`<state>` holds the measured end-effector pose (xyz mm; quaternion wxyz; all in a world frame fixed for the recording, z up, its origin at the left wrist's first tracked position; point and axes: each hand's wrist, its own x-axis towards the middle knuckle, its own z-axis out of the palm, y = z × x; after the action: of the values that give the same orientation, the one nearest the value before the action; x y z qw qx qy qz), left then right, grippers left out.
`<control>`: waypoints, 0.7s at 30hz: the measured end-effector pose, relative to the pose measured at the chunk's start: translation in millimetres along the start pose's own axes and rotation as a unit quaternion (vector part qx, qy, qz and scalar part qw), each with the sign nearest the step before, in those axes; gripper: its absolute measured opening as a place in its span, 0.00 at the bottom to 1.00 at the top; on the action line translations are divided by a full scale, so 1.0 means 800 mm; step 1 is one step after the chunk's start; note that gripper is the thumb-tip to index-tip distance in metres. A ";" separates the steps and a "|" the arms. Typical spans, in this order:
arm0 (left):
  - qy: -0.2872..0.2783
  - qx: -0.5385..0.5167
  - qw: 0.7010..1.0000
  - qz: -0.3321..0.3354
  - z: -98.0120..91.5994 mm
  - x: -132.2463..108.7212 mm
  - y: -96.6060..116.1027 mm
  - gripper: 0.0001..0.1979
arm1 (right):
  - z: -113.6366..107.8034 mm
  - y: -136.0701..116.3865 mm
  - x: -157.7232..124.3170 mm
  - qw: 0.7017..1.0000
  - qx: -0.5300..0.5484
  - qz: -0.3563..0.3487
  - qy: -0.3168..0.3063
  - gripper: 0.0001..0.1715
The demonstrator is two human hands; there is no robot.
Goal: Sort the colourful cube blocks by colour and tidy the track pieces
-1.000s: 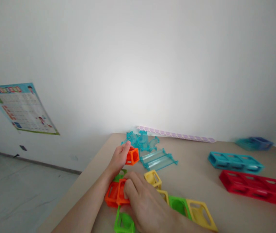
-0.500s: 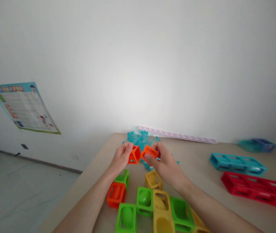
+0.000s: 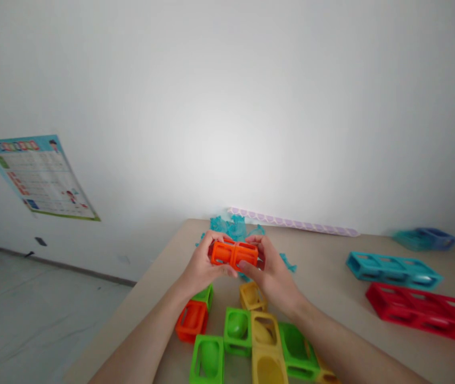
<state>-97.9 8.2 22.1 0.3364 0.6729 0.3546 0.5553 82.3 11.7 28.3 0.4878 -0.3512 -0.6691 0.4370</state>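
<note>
Both hands hold a pair of orange open-frame cubes pressed side by side, lifted above the table. My left hand grips the left cube, fingers curled round it. My right hand pinches the right cube from the other end. Below them lie another orange cube, green cubes and yellow cubes. Behind my hands sits a heap of clear teal pieces, partly hidden.
A long teal frame bar and a long red frame bar lie at the right. A teal and blue piece rests at the far right. A lilac scalloped strip runs along the wall. A poster hangs left.
My right hand picked an orange cube off the table and brought it up to the one in my left hand; the two cubes now sit joined between both hands.
</note>
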 end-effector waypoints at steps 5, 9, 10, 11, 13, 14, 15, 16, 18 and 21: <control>-0.031 0.023 0.999 -0.010 0.001 -0.003 0.006 0.25 | -0.002 0.006 0.003 0.998 0.049 0.018 0.032 0.18; -0.025 0.033 0.999 -0.005 0.002 -0.003 0.007 0.24 | -0.002 0.005 0.004 0.997 0.066 0.028 0.025 0.19; -0.021 0.027 0.999 -0.012 0.002 -0.002 0.007 0.25 | -0.002 0.005 0.004 0.997 0.066 0.024 0.015 0.21; -0.013 0.022 0.999 -0.021 0.001 -0.002 0.007 0.26 | -0.002 0.005 0.004 0.998 0.065 0.017 0.007 0.22; 0.012 0.025 0.999 -0.042 0.000 -0.001 0.006 0.26 | -0.003 0.006 0.004 0.999 0.042 -0.015 0.006 0.24; 0.028 0.031 0.998 -0.050 -0.001 0.000 0.005 0.26 | -0.003 0.006 0.004 0.999 0.023 -0.039 0.014 0.25; 0.041 0.035 0.997 -0.057 -0.002 0.000 0.005 0.26 | -0.004 0.006 0.003 0.997 0.000 -0.069 0.023 0.27; 0.048 0.035 0.996 -0.062 -0.003 0.000 0.005 0.26 | -0.004 0.005 0.002 0.994 -0.025 -0.101 0.030 0.29; 0.040 0.024 0.997 -0.065 -0.005 0.000 0.004 0.27 | -0.005 0.003 0.000 0.984 -0.068 -0.163 0.035 0.32; 0.020 0.010 0.998 -0.051 -0.006 -0.002 0.004 0.28 | -0.005 0.000 -0.002 0.975 -0.090 -0.203 0.025 0.29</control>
<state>-102.1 5.6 24.9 0.3505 0.6457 0.4010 0.5472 86.7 11.3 28.4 0.5494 -0.2614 -0.7506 0.2576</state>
